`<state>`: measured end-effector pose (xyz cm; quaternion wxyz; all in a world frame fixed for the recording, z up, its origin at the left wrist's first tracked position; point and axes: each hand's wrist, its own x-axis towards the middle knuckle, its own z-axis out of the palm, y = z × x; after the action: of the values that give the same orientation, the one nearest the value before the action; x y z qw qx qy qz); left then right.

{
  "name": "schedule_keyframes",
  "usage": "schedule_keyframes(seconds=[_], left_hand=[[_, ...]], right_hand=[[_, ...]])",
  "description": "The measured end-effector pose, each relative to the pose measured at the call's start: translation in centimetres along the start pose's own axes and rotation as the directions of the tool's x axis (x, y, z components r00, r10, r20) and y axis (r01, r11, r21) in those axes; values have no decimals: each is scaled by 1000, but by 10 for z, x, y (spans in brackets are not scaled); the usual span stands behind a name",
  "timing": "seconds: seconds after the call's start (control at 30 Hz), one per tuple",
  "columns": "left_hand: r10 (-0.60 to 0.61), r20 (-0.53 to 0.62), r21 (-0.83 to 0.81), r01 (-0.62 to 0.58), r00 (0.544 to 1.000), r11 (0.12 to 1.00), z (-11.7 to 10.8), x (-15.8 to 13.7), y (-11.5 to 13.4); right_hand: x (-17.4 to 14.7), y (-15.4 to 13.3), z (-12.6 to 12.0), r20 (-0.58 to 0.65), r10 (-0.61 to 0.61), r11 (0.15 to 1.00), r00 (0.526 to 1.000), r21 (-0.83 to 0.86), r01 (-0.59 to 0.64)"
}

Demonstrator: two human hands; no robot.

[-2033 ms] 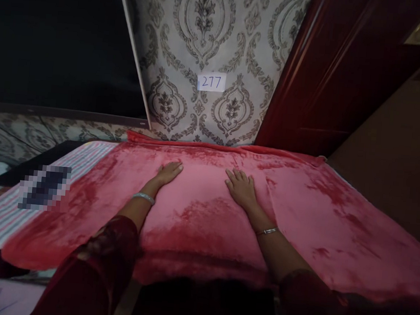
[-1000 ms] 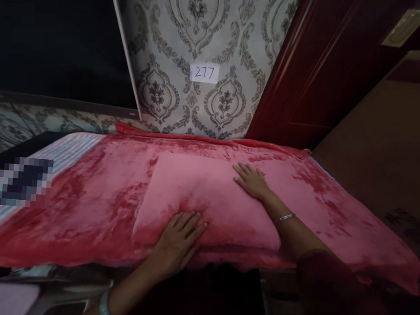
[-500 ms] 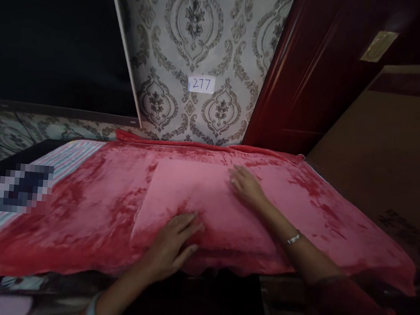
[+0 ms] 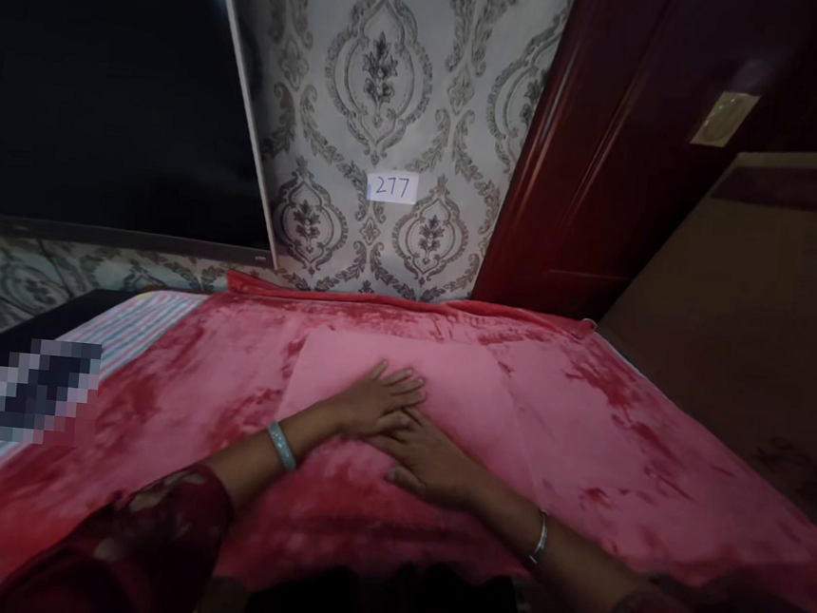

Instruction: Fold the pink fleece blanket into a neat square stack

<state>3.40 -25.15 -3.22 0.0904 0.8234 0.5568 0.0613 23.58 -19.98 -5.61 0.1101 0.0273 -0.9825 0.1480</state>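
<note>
Pressing flat on the folded pink plush piece (image 4: 477, 389), left hand (image 4: 386, 405) and right hand (image 4: 431, 456) now meet at its middle. Half a second ago they were apart: left by its near side, right towards its far right corner. Now fingers overlap; cannot tell which lie on top. Both palms down, left fingers spread, nothing clasped. Folded piece in about the same spot, mid-length of the red plush cloth (image 4: 617, 449). Striped cloth (image 4: 154, 318) shows past that cloth's left edge, pixelated patch (image 4: 44, 389) over it. Container: brown cardboard box (image 4: 751, 317) beyond the right edge, contents hidden; dark marks on its side too blurred to read. White paper (image 4: 391, 187) on the wall (image 4: 458, 149), above the far edge, handwritten "277".
</note>
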Motion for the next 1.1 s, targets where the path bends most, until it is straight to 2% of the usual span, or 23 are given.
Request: schedule_keyframes(seconds=[0.07, 0.13, 0.2, 0.27, 0.33, 0.47, 0.57, 0.63, 0.7, 0.77, 0.8, 0.87, 0.93, 1.0, 1.1], left_hand=[[-61, -59, 52, 64, 996, 997, -1, 2, -23], [-218, -90, 74, 225, 972, 971, -8, 2, -46], [-406, -96, 65, 412, 909, 909, -16, -1, -68], [-540, -96, 39, 545, 836, 837, -23, -5, -86], [-608, -104, 18, 613, 787, 790, -26, -10, -99], [-648, -120, -7, 652, 752, 758, -30, -18, -108], [-663, -167, 10, 674, 730, 739, -37, -20, -98], [-657, -215, 30, 678, 722, 735, -40, -25, -82], [-599, -245, 63, 630, 762, 774, -37, -33, -60], [-502, -254, 105, 540, 827, 835, -26, -47, -34], [-456, -257, 122, 496, 852, 859, -18, -54, -22], [-412, -273, 133, 459, 869, 879, -1, -68, 0], [-422, -302, 129, 476, 854, 870, 17, -78, 15], [-452, -336, 121, 514, 826, 849, 31, -84, 21], [-476, -368, 115, 547, 799, 829, 42, -85, 20]], right_hand=[[0, -1, -1, 55, -2, 1000, 998, 17, 1], [0, -1, -2, 92, 23, 999, 996, 28, -26], [1, -1, -4, 111, 39, 999, 993, 32, -43], [1, -1, -5, 119, 46, 998, 992, 34, -50], [2, -2, -6, 125, 50, 998, 991, 37, -55], [1, -4, -7, 117, 54, 996, 992, 58, -61], [0, -4, -7, 97, 55, 994, 994, 86, -64], [1, 0, -7, 80, 49, 988, 996, 140, -60], [4, 8, -9, 20, 52, 972, 998, 229, -55], [12, 20, -14, -64, 86, 964, 994, 258, -67], [16, 27, -17, -94, 114, 970, 989, 227, -90], [26, 43, -24, -83, 181, 980, 980, 98, -173], [33, 60, -31, -13, 249, 967, 968, -47, -249], [35, 80, -36, 9, 339, 930, 941, -157, -333], [26, 109, -39, -95, 522, 818, 848, -228, -529]])
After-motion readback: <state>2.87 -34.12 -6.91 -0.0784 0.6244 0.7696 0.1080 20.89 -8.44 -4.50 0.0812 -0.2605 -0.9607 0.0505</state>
